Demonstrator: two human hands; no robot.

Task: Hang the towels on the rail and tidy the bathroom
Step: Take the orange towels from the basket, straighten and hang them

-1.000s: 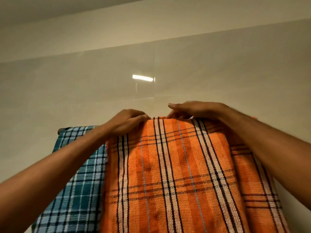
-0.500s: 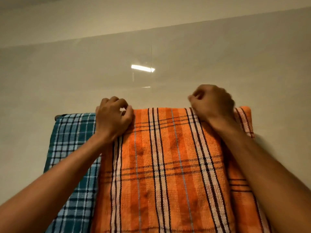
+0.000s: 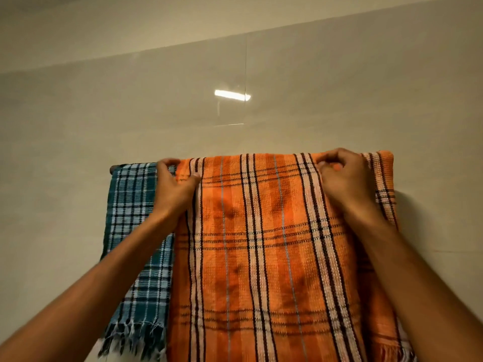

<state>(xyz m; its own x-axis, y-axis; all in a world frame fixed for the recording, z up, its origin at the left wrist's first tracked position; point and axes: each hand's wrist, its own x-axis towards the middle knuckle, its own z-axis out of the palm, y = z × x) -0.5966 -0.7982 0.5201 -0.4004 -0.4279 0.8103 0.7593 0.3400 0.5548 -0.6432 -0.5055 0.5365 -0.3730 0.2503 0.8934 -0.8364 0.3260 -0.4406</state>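
Observation:
An orange plaid towel (image 3: 261,244) hangs folded over the rail against the tiled wall. Beside it on the left hangs a blue checked towel (image 3: 130,218) with a fringed lower edge. Only the dark left end of the rail (image 3: 113,168) shows; the towels cover the rest. My left hand (image 3: 173,186) grips the orange towel's upper left edge, thumb on the front. My right hand (image 3: 342,178) pinches the cloth near the towel's upper right part, at the rail's height.
A glossy beige tiled wall (image 3: 78,126) fills the view behind the rail, with a lamp's reflection (image 3: 232,95) above the towels. A paler band runs along the top of the wall.
My hands have slid apart along the top of the orange towel, from its middle toward its edges. The view has drawn back, showing the blue towel's fringe.

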